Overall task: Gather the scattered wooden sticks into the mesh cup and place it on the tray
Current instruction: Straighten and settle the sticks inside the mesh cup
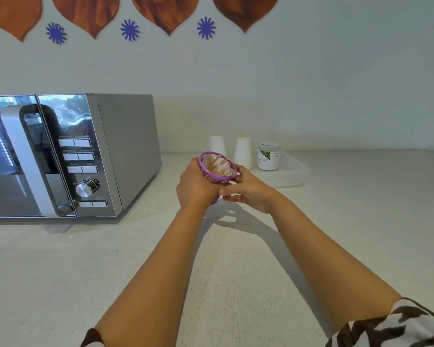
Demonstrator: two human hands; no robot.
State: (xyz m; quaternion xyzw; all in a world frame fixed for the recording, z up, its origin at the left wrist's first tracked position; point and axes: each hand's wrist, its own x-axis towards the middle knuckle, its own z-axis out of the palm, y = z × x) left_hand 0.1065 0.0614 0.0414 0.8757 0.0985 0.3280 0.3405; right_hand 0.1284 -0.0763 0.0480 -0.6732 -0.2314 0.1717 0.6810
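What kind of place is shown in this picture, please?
Probably a kitchenette or break-room counter: a microwave stands against the wall, with upturned white disposable cups and a labelled jar on a white tray.

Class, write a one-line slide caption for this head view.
Both hands, left and right, hold stick-filled mesh cup before tray.

purple mesh cup [217, 171], pale wooden sticks [219, 165], glossy metal microwave [85, 156], matt speckled counter [211, 259]
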